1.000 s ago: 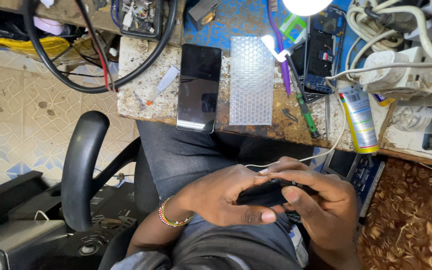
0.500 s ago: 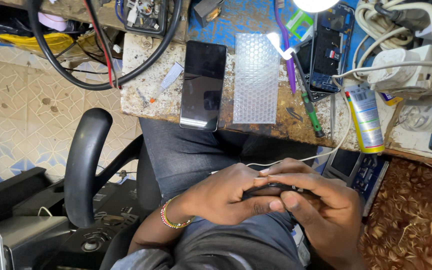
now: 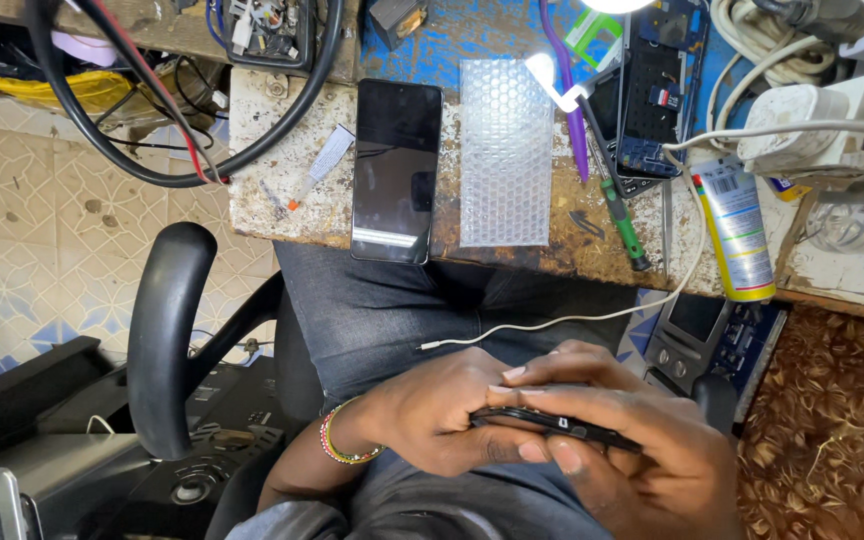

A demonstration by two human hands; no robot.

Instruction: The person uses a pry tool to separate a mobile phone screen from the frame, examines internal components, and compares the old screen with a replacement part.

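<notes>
both grips clamped on a thin black phone (image 3: 552,425), left hand (image 3: 442,415), right hand (image 3: 642,465), over the lap

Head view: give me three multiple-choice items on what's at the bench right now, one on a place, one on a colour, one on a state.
1. Where does the dark phone lie?
A. Left of the bubble wrap on the bench
B. On the floor
C. On the chair armrest

2. What colour is the screwdriver handle?
A. Red
B. Green
C. White

3. What are the two hands doing?
A. Resting on the bench
B. Holding the spray can
C. Together holding a thin dark device over the lap

Answers:
1. A, the phone lies flat beside the wrap, on its left.
2. B, the handle is green.
3. C, the left hand and right hand both have fingers on its edges.
</notes>
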